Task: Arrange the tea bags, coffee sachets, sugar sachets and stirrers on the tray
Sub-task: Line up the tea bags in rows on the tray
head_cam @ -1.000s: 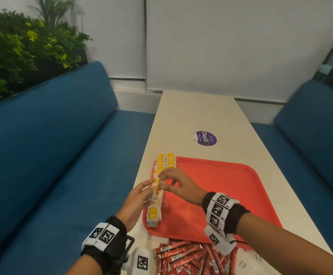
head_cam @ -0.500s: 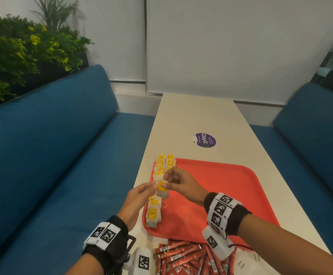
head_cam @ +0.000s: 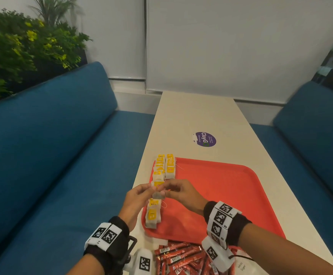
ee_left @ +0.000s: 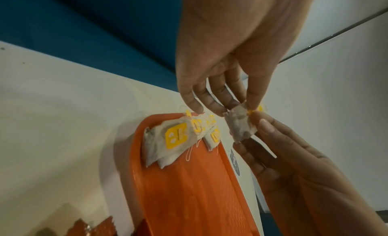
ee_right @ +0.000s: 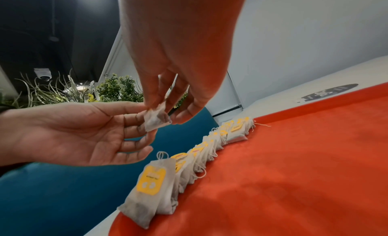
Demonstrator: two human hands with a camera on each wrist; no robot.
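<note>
A red tray lies on the long white table. Several tea bags with yellow tags stand in a row along its left rim. Above that row both hands hold one tea bag in the air. My left hand pinches it from the left with thumb and forefinger. My right hand pinches it from the right. Red coffee sachets and white sugar sachets lie on the table in front of the tray.
Blue benches flank the table on both sides. A purple sticker lies on the table beyond the tray. Green plants stand behind the left bench. The tray's middle and right are bare.
Both hands have lifted one tea bag off the row and drawn it a little towards me. The bag has turned, so its yellow tag no longer faces up.
</note>
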